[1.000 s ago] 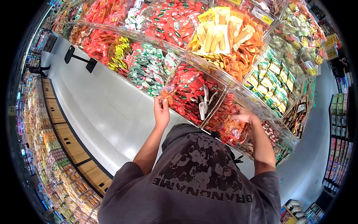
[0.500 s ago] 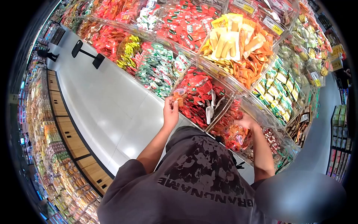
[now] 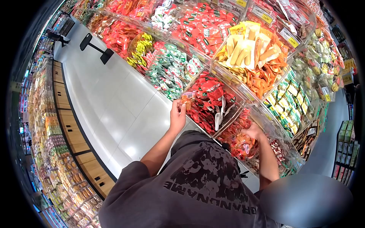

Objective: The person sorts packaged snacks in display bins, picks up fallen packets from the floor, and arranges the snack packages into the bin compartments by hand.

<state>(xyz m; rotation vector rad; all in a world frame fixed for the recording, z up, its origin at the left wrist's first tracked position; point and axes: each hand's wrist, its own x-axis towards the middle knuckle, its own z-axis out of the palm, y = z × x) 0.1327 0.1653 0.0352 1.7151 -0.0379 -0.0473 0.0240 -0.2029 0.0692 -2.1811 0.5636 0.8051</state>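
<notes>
My left hand (image 3: 177,117) is closed on a small clear snack packet (image 3: 188,98) with orange-brown contents, held up at the left edge of a bin of red packets (image 3: 211,89). White tongs (image 3: 219,116) lie on those red packets. To the right, my right hand (image 3: 253,131) reaches down into the neighbouring clear bin of red-orange snack packets (image 3: 243,146). Its fingers are bent around a packet there, and the fingertips are partly hidden among the wrappers.
Behind stand clear bins with yellow and orange packets (image 3: 253,53), green-and-white packets (image 3: 173,66) and green-yellow packets (image 3: 287,100). Clear dividers (image 3: 230,123) separate the bins. A black sign stand (image 3: 97,49) rises by the tiled aisle (image 3: 114,97); a person (image 3: 57,37) is farther off.
The view has shifted slightly, so the bins sit lower and farther right. My left hand still holds its packet, and my right hand stays in the same bin, its fingers shifted a little.
</notes>
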